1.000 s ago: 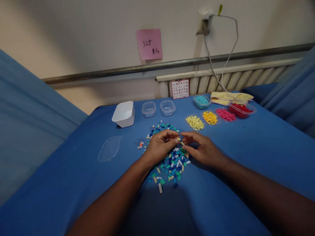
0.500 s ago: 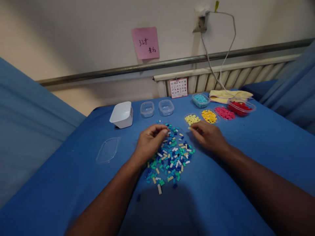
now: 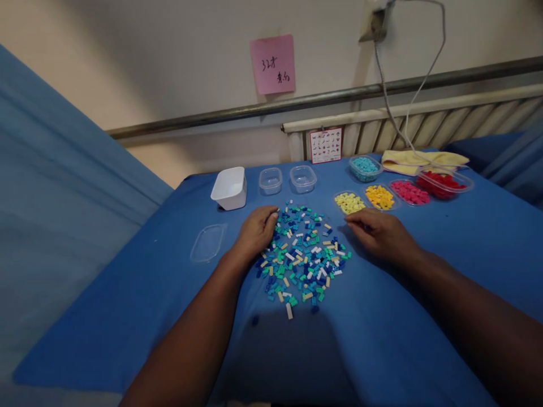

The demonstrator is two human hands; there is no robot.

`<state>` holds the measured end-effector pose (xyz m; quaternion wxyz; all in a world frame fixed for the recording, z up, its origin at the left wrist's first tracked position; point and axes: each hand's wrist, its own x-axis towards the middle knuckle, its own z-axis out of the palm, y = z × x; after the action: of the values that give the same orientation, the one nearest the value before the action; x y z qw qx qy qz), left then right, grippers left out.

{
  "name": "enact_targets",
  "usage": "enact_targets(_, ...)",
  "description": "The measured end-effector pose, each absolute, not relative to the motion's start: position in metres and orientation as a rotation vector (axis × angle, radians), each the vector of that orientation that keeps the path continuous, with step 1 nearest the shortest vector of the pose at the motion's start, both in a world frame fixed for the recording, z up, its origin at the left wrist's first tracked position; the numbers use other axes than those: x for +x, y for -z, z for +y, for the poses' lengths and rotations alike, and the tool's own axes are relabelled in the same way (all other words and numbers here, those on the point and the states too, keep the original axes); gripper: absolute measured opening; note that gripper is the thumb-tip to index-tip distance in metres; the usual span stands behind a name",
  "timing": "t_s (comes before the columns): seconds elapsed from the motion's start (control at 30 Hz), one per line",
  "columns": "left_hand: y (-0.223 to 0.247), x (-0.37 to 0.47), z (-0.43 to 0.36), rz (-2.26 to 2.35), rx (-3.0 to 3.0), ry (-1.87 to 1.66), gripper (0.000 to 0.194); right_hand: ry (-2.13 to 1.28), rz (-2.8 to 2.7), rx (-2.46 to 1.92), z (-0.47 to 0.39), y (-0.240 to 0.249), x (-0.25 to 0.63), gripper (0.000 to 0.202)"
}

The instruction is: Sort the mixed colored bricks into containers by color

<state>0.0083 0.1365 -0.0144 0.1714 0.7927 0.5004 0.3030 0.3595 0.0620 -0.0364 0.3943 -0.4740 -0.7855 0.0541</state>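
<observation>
My right grip (image 3: 379,233) curls, with the yellow bricks (image 3: 350,202) just beyond it; mixed bricks (image 3: 289,256) lie just beside my left grip (image 3: 255,230). Whether either pinches something, I cannot tell. Colour sorting seems in hand; next calls for careful picking.

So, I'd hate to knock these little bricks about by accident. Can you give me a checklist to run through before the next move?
1. Left hand at the left edge of the mixed bricks: ok.
2. Left hand free of bricks: cannot tell; too small to make out.
3. Right hand clear of the mixed bricks: ok, it is to their right, near the pale yellow pieces.
4. Right hand free of bricks: cannot tell.
5. Mixed bricks all together: not ok; a dark blue piece lies apart at the near side.
6. Clear lid away from the bricks: ok.
</observation>
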Motion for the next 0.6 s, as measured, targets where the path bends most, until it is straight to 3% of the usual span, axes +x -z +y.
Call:
enact_targets(0.23,0.009,-0.010,0.141,1.465,2.312,-0.711,0.048,-0.357,-2.224,-1.044,0.047,0.033,0.349,0.021)
enact_targets(0.43,-0.003,-0.007,0.132,1.363,2.188,-0.735,0.053,-0.311,-2.332,-0.966,0.045,0.037,0.345,0.020)
enact_targets(0.6,-0.007,0.021,0.107,1.217,2.295,-0.422,0.066,-0.292,-2.329,-0.971,0.042,0.035,0.343,0.019)
